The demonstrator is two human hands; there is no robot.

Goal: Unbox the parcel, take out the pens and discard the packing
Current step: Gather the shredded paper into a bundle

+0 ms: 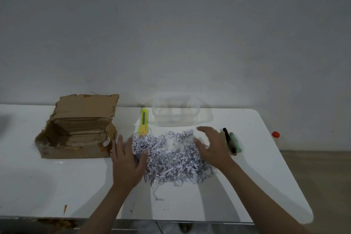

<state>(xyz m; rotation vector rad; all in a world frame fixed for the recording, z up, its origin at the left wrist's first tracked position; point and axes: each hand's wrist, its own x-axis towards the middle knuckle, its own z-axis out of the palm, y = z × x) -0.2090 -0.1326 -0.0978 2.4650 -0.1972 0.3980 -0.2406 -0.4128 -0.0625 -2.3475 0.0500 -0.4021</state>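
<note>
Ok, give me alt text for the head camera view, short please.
Two open hands, left and right, press in on a pile of shredded paper on a white table. An opened box stands left, a cutter and tub behind, pens right.

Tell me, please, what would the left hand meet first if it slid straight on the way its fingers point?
Probably the edge of the shredded paper that the left hand already flanks; beyond that, the yellow cutter. Depth is unclear, so it might pass just left of both.
</note>
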